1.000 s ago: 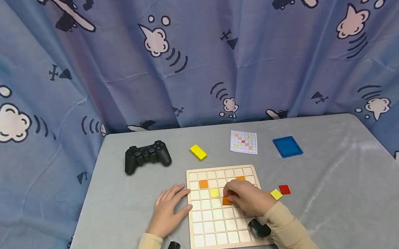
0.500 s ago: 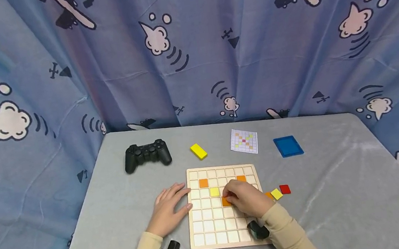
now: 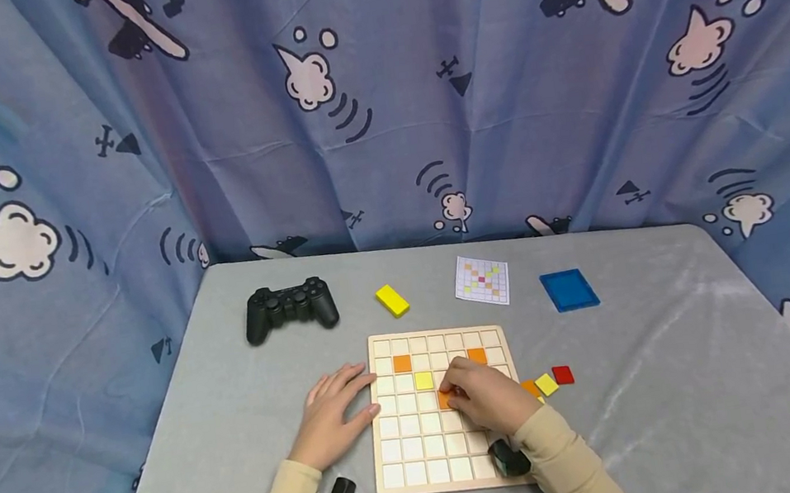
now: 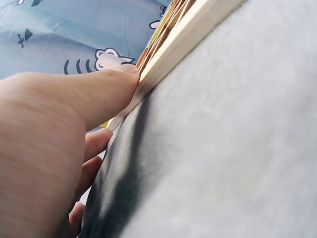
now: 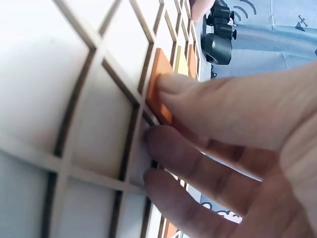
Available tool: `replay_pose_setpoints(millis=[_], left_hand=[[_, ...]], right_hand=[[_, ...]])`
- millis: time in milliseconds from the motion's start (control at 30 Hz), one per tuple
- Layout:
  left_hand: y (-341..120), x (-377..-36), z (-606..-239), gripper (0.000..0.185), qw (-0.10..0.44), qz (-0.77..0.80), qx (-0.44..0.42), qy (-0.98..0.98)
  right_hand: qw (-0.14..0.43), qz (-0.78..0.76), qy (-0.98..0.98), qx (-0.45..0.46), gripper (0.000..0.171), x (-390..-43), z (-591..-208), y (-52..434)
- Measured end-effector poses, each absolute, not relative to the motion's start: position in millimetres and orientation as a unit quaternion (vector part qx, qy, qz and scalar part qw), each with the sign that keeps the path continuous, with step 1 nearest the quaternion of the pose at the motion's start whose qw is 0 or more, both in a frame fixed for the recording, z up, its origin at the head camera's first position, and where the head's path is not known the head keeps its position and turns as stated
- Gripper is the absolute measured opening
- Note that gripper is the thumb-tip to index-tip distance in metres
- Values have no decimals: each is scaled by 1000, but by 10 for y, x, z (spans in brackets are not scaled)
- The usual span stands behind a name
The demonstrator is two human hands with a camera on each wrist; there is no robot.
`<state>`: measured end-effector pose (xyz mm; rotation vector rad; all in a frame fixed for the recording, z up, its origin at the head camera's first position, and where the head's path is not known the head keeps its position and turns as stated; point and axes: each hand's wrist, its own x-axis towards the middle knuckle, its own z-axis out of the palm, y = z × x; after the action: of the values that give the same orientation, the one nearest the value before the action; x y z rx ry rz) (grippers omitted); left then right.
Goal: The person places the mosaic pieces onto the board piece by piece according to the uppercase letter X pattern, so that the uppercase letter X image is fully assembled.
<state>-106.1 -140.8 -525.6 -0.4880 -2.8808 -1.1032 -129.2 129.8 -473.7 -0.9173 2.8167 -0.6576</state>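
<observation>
A wooden grid board (image 3: 410,478) lies on the grey table. Two orange tiles (image 3: 402,364) and a yellow tile (image 3: 423,380) sit in its upper cells. My right hand (image 3: 453,389) is over the board's middle and pinches another orange tile (image 3: 447,399). In the right wrist view this orange tile (image 5: 161,94) stands tilted at a cell's edge, with the thumb on top and a finger beneath. My left hand (image 3: 355,397) lies flat on the table, its thumb (image 4: 99,94) against the board's left edge (image 4: 188,39).
Loose orange (image 3: 530,388), yellow (image 3: 546,384) and red (image 3: 563,375) tiles lie right of the board. Behind it are a black game controller (image 3: 290,309), a yellow block (image 3: 392,300), a pattern card (image 3: 482,280) and a blue tray (image 3: 569,290). A blue curtain surrounds the table.
My right hand has drawn back slightly, so the upper right orange tile and the loose orange tile show more. The pinched tile stays over the same spot. The left hand has not moved.
</observation>
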Motion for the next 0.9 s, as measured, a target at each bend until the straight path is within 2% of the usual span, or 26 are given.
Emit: replay_pose_setpoints(millis=[400,567,733,900], left_hand=[[-1402,-1062,-5277,45,18,-351,-156,-923],[-1402,-1053,-5269,46,19,-353,-156,-922],[-1406,-1052,-5264,46,18,-355,-156,-921],[-1409,-1063,-5280,46,19,-353,-158,-922]], right_hand=[[47,-206,926,-313,16,-1310,-4717,1368],[27,-206,935,-286,21,-1322,-4643,1600],[39,-209,950,-228,22,-1330,-4567,1908],[34,-200,956,-211,28,-1327,-4555,2174]])
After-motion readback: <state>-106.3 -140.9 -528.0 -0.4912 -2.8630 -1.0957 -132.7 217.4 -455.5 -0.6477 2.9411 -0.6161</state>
